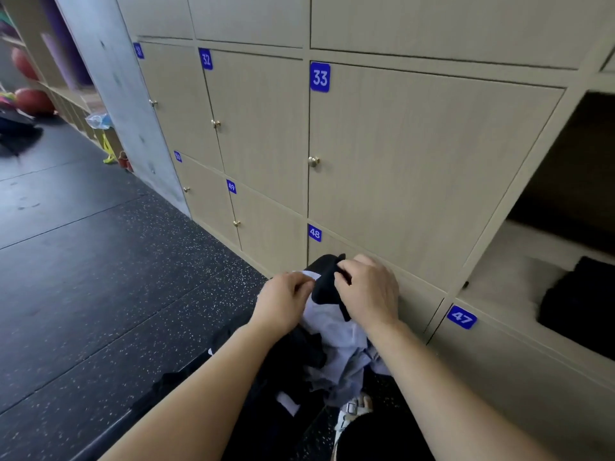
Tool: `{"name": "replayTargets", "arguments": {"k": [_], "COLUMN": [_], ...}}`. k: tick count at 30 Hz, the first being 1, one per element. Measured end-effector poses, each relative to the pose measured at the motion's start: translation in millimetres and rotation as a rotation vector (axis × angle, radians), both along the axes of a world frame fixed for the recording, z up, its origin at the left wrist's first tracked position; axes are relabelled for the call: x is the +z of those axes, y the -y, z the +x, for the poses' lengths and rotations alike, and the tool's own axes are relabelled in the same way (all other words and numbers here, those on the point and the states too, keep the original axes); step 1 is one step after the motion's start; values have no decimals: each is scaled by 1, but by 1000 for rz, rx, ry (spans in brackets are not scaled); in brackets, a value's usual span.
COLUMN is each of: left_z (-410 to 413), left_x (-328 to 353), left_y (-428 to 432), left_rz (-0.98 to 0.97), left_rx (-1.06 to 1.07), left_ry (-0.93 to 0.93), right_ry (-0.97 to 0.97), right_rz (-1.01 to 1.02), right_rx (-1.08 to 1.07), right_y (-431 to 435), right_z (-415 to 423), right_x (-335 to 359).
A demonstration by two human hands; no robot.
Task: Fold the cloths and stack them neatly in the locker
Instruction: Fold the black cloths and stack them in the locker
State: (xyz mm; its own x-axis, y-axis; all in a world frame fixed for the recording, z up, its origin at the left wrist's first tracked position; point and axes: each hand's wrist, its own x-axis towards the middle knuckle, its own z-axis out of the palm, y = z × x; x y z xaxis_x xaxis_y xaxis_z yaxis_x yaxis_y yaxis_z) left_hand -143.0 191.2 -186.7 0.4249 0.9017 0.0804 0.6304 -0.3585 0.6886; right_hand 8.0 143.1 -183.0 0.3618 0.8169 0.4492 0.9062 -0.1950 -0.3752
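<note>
Bare forearms come in from the bottom edge and meet over a loose pile [332, 367] of cloths on the floor, right against the locker base. Right hand [366, 291]: fingers curled and clamped on a bunched black cloth [327, 289], soft and matte, at the top of the pile. Left hand [286, 301]: thumb and fingertips pinched together on the edge of a pale cloth [336, 331], thin, smooth and crumpled, lying just under the black one. More black fabric is mixed in lower down the pile, unfolded. White strapped sandal [352, 410] with a metal buckle sits just below the pile. Floor [133, 294] is dark speckled rubber in big tiles with seams. Locker doors are flat beige wood-grain rectangles with a round brass knob [313, 161] and blue rounded number plates: 33 [320, 77], 48 [314, 233] just behind the hands, 47 [461, 317]. Open locker [545, 174] at right, above 47, holds a folded black cloth [579, 301] on its shelf, with a pale fuzzy cloth [512, 277] touching its left side. Far left, blurred: red balls [33, 101] and purple rolled mats [63, 38] by some shelving.
</note>
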Motion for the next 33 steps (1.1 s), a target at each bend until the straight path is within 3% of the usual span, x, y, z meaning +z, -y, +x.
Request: {"name": "replayTargets", "arguments": {"k": [4,9,13,16,19,22,27,33], "left_z": [29,50,57,64,71,81,98,108], "left_x": [38,64,75,85,96,102,105,106], "left_y": [20,41,50,54,56,61,70,73], "left_rz": [-181,-376,-475,-552,-587,-604,-663,-563], "left_rx": [-42,6,53,109,105,96,144,201], "left_ry": [212,400,493,554,570,576,619,439], "right_ry": [121,85,-168,-298,-441,-696,-1172,-1253], "right_rz": [72,5,-19,50,-138,-214,-65,308], "right_rx": [66,174,241,81,-84,-66,2,-117], "right_y": [23,52,73,86,100,108,122,140], "right_z": [9,20,24,40,58,62,65,84], "right_x": [16,41,58,60,55,54,72,97]}}
